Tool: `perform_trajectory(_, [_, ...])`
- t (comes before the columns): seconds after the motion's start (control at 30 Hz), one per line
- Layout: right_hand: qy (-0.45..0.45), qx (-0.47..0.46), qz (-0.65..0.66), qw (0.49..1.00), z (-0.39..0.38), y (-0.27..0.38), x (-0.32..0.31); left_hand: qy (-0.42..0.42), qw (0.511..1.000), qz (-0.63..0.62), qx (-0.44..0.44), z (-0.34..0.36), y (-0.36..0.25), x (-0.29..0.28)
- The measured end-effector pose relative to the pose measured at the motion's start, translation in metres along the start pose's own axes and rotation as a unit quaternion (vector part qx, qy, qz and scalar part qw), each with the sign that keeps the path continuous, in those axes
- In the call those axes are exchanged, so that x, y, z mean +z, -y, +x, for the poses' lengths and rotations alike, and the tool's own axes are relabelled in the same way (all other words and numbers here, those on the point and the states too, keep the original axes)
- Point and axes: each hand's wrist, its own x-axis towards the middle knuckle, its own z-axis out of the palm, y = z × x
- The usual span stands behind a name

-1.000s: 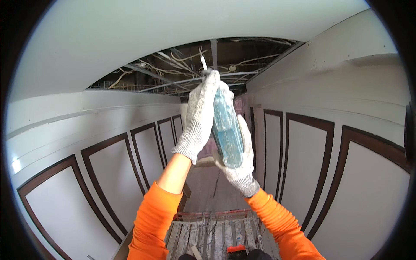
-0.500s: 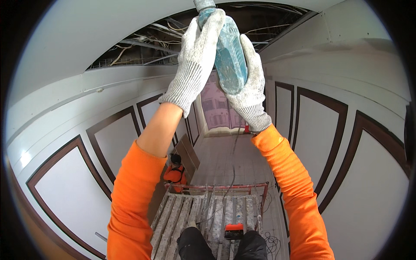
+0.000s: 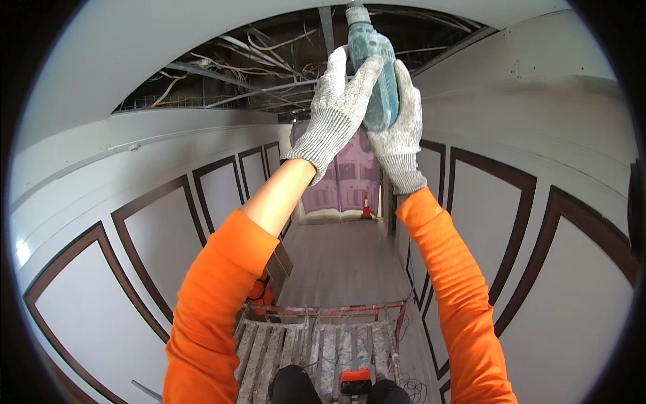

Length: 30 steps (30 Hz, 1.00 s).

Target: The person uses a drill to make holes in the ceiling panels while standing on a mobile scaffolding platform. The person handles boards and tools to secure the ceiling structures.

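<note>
Overhead, my two gloved hands hold a dusty teal power drill (image 3: 371, 46) with its grey nose pointing up at the white ceiling panel. My left hand (image 3: 343, 94) rests against the drill's left side, fingers curled up along the body. On the lower body and right side my right hand (image 3: 402, 128) is closed, its palm under the drill's bottom end. Both gloves are off-white knit with plaster-like dust. The tip of the drill is cut off by the top edge, so its contact with the ceiling cannot be made out.
Beside the panel is a ceiling opening (image 3: 269, 74) with loose cables and metal channels. I stand on a slatted platform (image 3: 330, 343) with a red rail (image 3: 336, 310). A red and black box (image 3: 355, 381) lies by my feet. A person in orange (image 3: 261, 293) is below left.
Both hands and the drill have shifted slightly right in the picture. My left hand sits lower on the drill's body. The view has tilted up, and more ceiling opening shows.
</note>
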Motion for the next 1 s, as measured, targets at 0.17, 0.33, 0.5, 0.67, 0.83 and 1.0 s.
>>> perform_trajectory(0.17, [-0.006, 0.029, 0.003, 1.0, -0.012, -0.001, 0.038, 0.027, 0.999, 0.024, -0.019, -0.003, 0.035, -0.022])
perform_trajectory(0.33, [0.006, 0.015, -0.03, 0.999, 0.0, 0.005, 0.066, 0.0, 0.999, 0.023, 0.033, 0.014, 0.064, -0.042])
perform_trajectory(0.5, [-0.006, 0.006, -0.043, 0.999, 0.027, 0.002, 0.086, -0.024, 0.997, 0.024, 0.07, 0.043, 0.07, -0.046])
perform_trajectory(0.67, [-0.02, 0.007, -0.028, 0.999, 0.053, 0.0, 0.105, -0.044, 0.996, 0.022, 0.073, 0.072, 0.075, -0.043])
perform_trajectory(0.83, [-0.022, 0.015, -0.026, 0.999, 0.069, 0.0, 0.112, -0.05, 0.995, 0.006, 0.086, 0.09, 0.077, -0.043])
perform_trajectory(1.0, [-0.017, 0.017, -0.04, 0.999, 0.076, -0.004, 0.117, -0.036, 0.995, -0.017, 0.095, 0.099, 0.074, -0.048])
